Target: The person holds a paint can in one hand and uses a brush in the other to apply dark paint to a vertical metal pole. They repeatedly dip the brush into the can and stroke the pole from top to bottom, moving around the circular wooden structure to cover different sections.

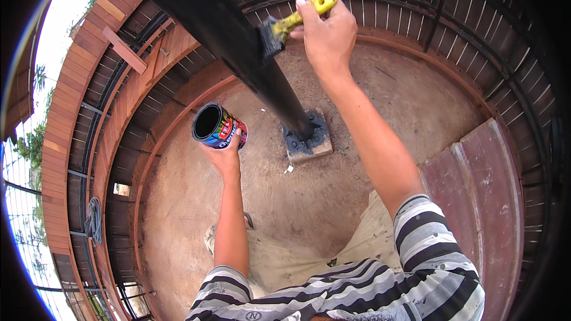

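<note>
In my right hand (329, 35) I grip a paintbrush (289, 22) by its yellow handle. Its dark, paint-coated bristles touch the side of a thick black pole (220, 30). The pole slants through the view from the upper left down to a bolted base plate (307, 134), smeared black, on a square block. My left hand (226, 156) is wrapped round an open paint can (219, 126) with a colourful label, left of the pole. Inside the can it looks black.
A round wall of dark slats (392, 6) with black metal rails curves around me. Reddish wooden planks (65, 137) form a band on the left, where a coiled cable (93, 220) hangs. A dark red panel (476, 202) lies at the right. Small white scraps (289, 169) dot the brown floor (196, 202).
</note>
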Tool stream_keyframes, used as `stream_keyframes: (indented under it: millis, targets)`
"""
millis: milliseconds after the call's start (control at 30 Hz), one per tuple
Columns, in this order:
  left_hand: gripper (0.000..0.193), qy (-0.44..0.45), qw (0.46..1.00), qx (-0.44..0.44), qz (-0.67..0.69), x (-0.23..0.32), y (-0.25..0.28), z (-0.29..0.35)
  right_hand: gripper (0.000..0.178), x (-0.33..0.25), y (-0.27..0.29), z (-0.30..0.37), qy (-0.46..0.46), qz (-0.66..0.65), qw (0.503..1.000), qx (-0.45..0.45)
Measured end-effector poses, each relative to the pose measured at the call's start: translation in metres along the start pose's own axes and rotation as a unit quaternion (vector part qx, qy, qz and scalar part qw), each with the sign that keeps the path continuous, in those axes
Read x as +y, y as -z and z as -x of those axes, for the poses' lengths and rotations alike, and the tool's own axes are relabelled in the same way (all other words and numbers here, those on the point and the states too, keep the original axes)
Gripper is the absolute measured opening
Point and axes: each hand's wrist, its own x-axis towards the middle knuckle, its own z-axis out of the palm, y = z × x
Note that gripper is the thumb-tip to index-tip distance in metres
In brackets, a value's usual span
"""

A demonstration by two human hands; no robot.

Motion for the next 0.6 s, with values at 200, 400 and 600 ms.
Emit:
stream_keyframes:
  millis: [200, 400, 600]
  targets:
    - [0.108, -0.017, 0.999, -0.027, 0.032, 0.073, 0.023, 0.067, 0.013, -0.168, -0.055, -0.153, 0.101, -0.388, 0.916, -0.013]
    - [0.113, 0.039, 0.997, 0.014, 0.064, 0.108, 0.085, 0.141, 0.028, 0.038, -0.017, -0.026, -0.245, -0.359, 0.901, 0.019]
    - [0.113, -0.053, 0.998, -0.017, 0.009, 0.155, 0.088, 0.191, 0.027, 0.151, 0.139, 0.074, -0.359, -0.196, 0.906, 0.105]
